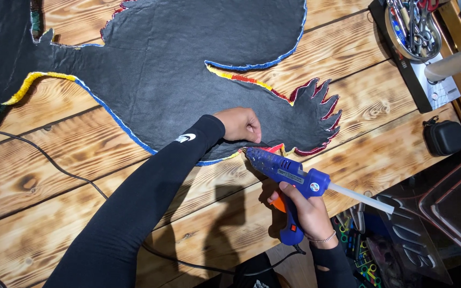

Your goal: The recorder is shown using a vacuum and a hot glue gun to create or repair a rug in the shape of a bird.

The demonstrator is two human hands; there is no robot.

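A large black felt cutout [188, 58] with coloured trim lies flat on the wooden counter [38, 176], covering most of its upper part. A black cord [54, 160] snakes over the counter below the cutout's left side. The left hand [239, 125], in a black sleeve, rests curled on the cutout's lower edge, fingers pressing down on the trim. Just right of it and below that edge, the right hand [305, 210] is closed around the grip of a blue glue gun [289, 176], 1 finger on the orange trigger; the nozzle touches the cutout's edge beside the left fingers, and a clear glue stick [361, 198] juts out behind. Far right of the cutout sit a tin of scissors [413, 26] and a small black case [445, 137].
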